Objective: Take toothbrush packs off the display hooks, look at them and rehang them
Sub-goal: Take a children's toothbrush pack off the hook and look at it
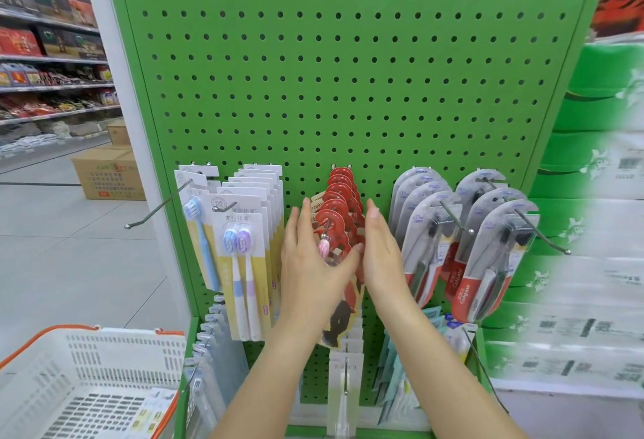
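I am standing at the green pegboard, and the white-carded toothbrush packs are hanging undisturbed on their hooks to the left. My left hand is lying flat, fingers straight, against the left face of the red toothbrush packs on the centre hook; its thumb is reaching across the front pack, near the pink brush head. My right hand is flanking the same row on its right side, fingers extended and together, gripping nothing. In my judgement I am squaring the row or preparing to lift the front pack; which, I cannot tell. To do either well, I am keeping both palms parallel, sliding the card straight along the hook, and staying clear of the grey Colgate packs close on the right.
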Available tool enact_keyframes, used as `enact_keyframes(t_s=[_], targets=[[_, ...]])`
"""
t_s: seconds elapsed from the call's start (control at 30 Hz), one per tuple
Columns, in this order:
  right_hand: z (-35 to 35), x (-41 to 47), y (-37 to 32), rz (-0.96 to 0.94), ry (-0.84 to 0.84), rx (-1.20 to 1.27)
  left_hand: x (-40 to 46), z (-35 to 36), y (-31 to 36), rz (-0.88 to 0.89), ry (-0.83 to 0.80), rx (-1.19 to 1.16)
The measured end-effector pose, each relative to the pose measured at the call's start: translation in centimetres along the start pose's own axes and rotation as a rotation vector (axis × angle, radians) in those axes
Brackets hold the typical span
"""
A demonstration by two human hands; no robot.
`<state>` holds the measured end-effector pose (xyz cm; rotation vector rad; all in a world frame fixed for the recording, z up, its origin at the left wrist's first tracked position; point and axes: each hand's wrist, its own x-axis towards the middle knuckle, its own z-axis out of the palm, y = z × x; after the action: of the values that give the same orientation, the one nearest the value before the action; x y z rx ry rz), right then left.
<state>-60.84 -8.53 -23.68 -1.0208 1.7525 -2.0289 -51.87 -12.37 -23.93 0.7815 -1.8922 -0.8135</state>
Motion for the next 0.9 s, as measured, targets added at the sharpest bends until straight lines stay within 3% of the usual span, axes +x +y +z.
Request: enact_keyframes(t_s=[0.2,0.43,0.57,0.63,0.7,0.77,0.9], targets=[[-2.4,-3.7,-1.6,-0.212,-0.027,-0.089,-0.8,0.1,0.3,-0.001,0.064,0.006],[-6.7,-6.4,-1.5,-0.391,0.222,-0.007,-3.4,-0.1,1.3,0.053,0.187,-0.078],[-10.1,-6.3,-0.3,-0.341,0.392,0.072,-6.7,0.9,2.3,0.394,0.374,-0.187],[-11.6,-5.7,-0.1,-0.292,0.37,0.019,-7.7,2.2,2.8,0.54,0.339,-0.158],[-12.6,-5.0,0.2,-0.242,0.313,-0.048,-7.9,3.7,3.7,0.48,0.196,-0.186],[-13.0,-4.6,0.4,-0.197,0.216,-0.127,-7.7,5.0,4.5,0.286,0.045,-0.226],[-12.6,-4.0,0.2,-0.191,0.054,-0.264,-6.0,7.8,4.4,0.075,-0.059,-0.278]])
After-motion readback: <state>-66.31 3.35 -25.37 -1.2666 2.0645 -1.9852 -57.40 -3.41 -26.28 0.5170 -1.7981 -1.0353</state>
